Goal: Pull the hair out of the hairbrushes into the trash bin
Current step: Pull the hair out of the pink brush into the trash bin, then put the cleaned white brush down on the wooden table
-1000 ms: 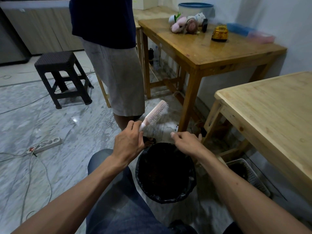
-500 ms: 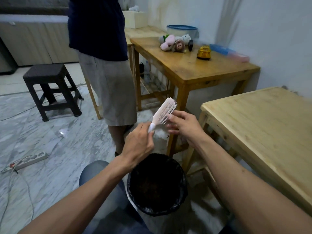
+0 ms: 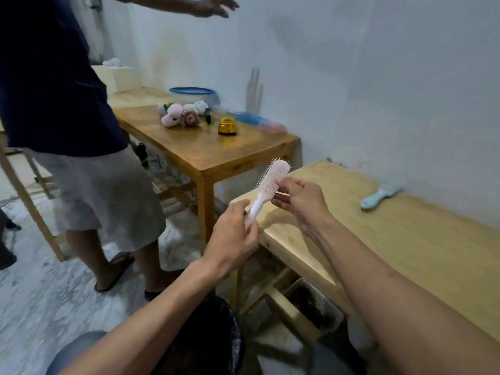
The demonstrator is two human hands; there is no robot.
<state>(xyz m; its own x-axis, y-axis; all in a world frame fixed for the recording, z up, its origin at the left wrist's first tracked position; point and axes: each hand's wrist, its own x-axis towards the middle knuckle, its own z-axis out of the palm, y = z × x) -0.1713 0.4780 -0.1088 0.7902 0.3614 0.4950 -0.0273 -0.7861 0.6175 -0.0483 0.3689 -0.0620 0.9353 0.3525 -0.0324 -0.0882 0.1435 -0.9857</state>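
We hold the pale pink plastic hairbrush up in front of us, above the near left corner of the light wooden table on the right. Our left hand is wrapped around the white handle, fingers curled closed on it, so the brush tilts up and to the right with its bristles turned toward us. Our right hand is at the brush head, thumb and fingertips pinched together against the bristle pad; whether any hair is caught between them is too fine for us to tell. The round bin lined with a black plastic bag sits low on the floor between our forearms, well below the brush and partly covered by our left arm. On the light table, far right and close to the white wall, lies a light blue plastic hairbrush, flat, well apart from our hands. Under that table we see a white mesh basket. Farther off on the left stands a darker wooden table carrying small plush toys, a yellow toy car and a blue-lidded round container. Another person in a dark blue shirt and grey shorts stands on the left on the marble floor, one arm stretched out toward the wall.
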